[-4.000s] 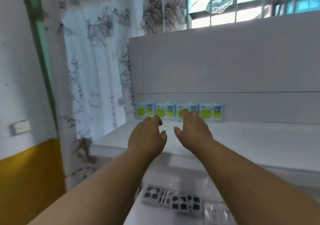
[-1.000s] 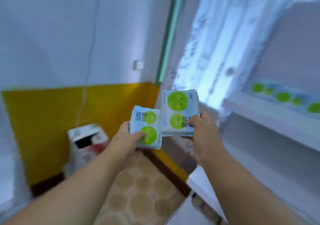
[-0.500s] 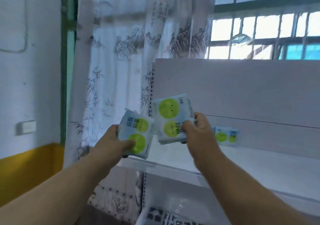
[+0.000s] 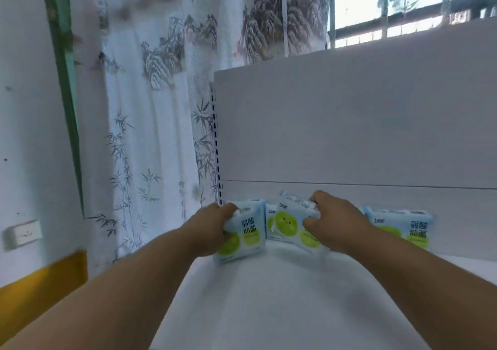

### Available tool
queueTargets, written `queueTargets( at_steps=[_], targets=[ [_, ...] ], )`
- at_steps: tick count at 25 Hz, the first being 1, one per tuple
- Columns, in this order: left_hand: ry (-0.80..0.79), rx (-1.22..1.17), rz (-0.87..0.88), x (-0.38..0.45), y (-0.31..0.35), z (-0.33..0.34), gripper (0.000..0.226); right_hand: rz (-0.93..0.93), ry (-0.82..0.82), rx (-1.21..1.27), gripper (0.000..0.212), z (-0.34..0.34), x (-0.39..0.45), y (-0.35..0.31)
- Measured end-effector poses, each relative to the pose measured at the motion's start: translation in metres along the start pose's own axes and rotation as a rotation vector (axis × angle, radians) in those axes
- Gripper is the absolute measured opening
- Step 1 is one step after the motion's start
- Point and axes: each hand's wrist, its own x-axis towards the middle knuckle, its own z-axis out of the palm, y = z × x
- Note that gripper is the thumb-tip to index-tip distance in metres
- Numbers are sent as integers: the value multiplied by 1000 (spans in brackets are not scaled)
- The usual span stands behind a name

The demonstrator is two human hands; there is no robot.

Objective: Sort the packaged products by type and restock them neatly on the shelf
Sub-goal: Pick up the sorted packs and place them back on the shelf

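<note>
Both packets, held in the air earlier, now stand on the shelf (image 4: 269,296) at lower centre. The left hand (image 4: 212,231) grips the left packet (image 4: 243,235); the right hand (image 4: 333,220) pinches the right packet (image 4: 289,224).

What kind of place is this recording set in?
Probably a mock shop corner inside an ordinary room: a white retail shelf with identical packs lined up, beside a printed curtain and a barred window.

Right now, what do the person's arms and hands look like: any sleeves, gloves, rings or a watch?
Both forearms are bare as far as the frame shows: no sleeves in view. The left hand and the right hand wear no gloves. No watch, band or ring shows on either wrist or on the visible fingers. No markings can be made out.
</note>
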Motion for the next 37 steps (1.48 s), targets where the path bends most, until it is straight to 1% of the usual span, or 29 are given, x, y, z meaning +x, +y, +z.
queueTargets(
  at_steps=[1, 3, 5, 7, 10, 11, 13, 15, 17, 20, 22, 24, 28, 30, 32, 35, 37],
  targets=[
    [-24, 104, 25, 13, 2, 1, 52, -14, -31, -16, 15, 2, 9, 2],
    [-15, 277, 67, 34, 1, 6, 51, -39, -72, -35, 19, 8, 21, 4],
    [14, 359, 83, 49, -6, 14, 53, -78, -103, -62, 28, 20, 29, 5],
    [70, 333, 96, 58, -11, 22, 60, -127, -96, -162, 38, 32, 33, 5],
    [203, 212, 151, 58, -18, 40, 67, -258, 34, -559, 43, 44, 35, 2],
    [235, 214, 179, 58, -18, 46, 68, -281, 44, -610, 42, 49, 38, 1],
    [250, 262, 191, 59, -18, 53, 67, -298, 32, -604, 40, 60, 46, -2],
    [234, 258, 182, 64, -11, 57, 64, -269, 20, -585, 38, 62, 55, -2],
    [232, 241, 126, 61, -6, 55, 64, -239, 35, -576, 39, 61, 58, -9],
    [272, 221, 36, 38, 8, 58, 71, -243, 80, -589, 43, 59, 46, -20],
    [325, 191, 30, 13, 22, 52, 74, -258, 113, -564, 49, 54, 28, -27],
    [346, 157, 62, -16, 30, 41, 74, -272, 161, -539, 55, 47, 5, -37],
    [329, 101, 91, -93, 40, 13, 70, -301, 229, -515, 53, 31, -61, -64],
    [328, 76, 104, -142, 37, -3, 66, -322, 252, -466, 53, 25, -103, -83],
    [328, 59, 84, -208, 26, -20, 63, -361, 266, -386, 52, 25, -157, -114],
    [369, 30, 40, -317, 3, -39, 60, -455, 319, -215, 44, 45, -241, -168],
    [347, 25, -20, -397, -22, -45, 59, -471, 275, -117, 43, 74, -300, -211]
  ],
)
